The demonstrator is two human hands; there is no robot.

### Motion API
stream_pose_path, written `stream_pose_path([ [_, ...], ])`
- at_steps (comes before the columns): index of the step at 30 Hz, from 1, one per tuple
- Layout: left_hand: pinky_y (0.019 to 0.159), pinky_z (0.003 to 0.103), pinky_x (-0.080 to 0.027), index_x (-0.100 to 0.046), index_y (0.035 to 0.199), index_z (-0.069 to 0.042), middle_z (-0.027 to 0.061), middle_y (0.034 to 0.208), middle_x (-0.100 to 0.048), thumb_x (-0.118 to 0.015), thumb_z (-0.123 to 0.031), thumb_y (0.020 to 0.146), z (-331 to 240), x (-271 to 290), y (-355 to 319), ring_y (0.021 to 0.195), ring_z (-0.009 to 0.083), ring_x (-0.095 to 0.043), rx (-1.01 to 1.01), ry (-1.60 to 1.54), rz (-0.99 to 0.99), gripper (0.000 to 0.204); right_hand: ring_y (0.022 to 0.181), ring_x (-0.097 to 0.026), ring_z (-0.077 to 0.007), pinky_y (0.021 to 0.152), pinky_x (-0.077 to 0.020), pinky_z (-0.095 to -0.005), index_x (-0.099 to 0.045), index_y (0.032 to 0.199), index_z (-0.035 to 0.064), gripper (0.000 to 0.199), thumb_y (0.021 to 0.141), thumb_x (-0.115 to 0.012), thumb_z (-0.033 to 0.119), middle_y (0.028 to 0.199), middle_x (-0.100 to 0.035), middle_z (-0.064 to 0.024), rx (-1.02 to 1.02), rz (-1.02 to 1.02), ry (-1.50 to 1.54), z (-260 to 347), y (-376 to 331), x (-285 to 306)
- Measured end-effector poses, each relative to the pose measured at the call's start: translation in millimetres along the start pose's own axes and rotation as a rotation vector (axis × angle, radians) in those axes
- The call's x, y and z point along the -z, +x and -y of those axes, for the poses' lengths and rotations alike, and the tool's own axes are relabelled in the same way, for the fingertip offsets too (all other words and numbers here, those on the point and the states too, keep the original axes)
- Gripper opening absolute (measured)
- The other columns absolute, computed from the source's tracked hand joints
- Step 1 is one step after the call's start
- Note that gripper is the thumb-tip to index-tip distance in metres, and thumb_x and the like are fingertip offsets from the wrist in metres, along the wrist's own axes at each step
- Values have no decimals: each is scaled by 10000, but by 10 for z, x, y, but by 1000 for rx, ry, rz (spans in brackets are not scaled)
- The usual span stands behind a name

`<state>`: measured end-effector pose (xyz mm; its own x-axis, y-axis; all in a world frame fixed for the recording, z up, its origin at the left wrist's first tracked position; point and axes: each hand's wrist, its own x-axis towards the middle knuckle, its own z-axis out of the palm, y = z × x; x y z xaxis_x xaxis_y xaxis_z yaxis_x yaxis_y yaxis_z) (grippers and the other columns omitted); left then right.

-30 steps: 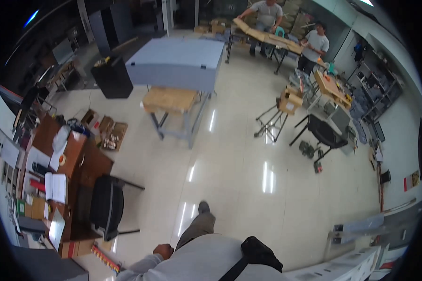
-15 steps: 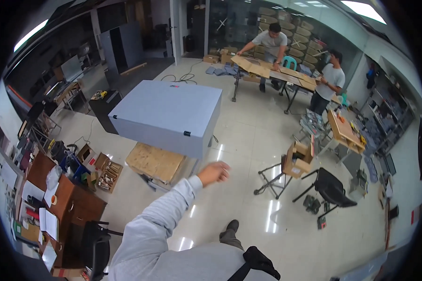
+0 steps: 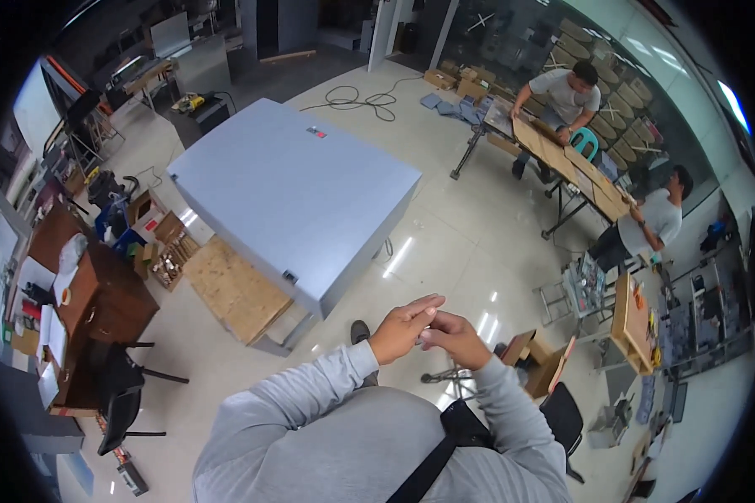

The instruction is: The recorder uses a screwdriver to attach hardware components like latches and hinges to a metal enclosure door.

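Note:
Both hands meet in front of my chest, above the floor. My left hand reaches in from the left, its fingers stretched out and touching the other hand. My right hand has its thumb and fingers bent in against the left one. A small pale spot shows between them, too small to make out. Beyond the hands is a large grey metal cabinet, lying flat with black hinges at its near edge. It rests above a wooden-topped stand; the hands are apart from both.
A brown desk and black chair stand at left. Two people handle cardboard on a far-right table. An open carton and another black chair are close on my right. A cable lies behind the cabinet.
My right hand has come into view and met my left. The view has turned and moved nearer the cabinet. The person at the far table's near end has leaned toward it.

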<state>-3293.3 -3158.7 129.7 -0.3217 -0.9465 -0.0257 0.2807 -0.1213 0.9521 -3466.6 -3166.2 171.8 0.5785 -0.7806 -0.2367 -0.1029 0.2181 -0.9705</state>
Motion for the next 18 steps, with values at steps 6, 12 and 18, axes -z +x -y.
stream_pose_path([
  [6, 762, 322, -508, -566, 1378, -47, 78, 970, -647, -526, -295, 1036, -287, 388, 1074, 849, 151, -584, 72, 155, -35, 424, 740, -636, -110, 685, -526, -260, -646, 1125, 41, 198, 981, -583, 162, 883, -680, -35, -69, 0, 28, 32, 978, 791],
  [12, 1105, 510, -307, -584, 1297, -45, 207, 1397, -505, -685, -291, 877, -342, 968, 2367, 1343, 368, -419, -346, 1167, -177, 497, 716, -650, -155, 667, -542, -288, -635, 1094, 12, 216, 973, -598, 187, 837, -667, -69, -154, -183, 80, 331, 1587, 1603],
  [18, 1103, 579, -274, -639, 1171, -46, 192, 1275, -584, -687, -272, 788, -270, 1374, 3158, 1234, 348, -504, -107, 1724, -38, 447, 685, -656, -153, 608, -545, -268, -650, 1069, 24, 200, 973, -598, 192, 814, -671, -74, -254, -155, 244, 142, 2498, 2277],
])
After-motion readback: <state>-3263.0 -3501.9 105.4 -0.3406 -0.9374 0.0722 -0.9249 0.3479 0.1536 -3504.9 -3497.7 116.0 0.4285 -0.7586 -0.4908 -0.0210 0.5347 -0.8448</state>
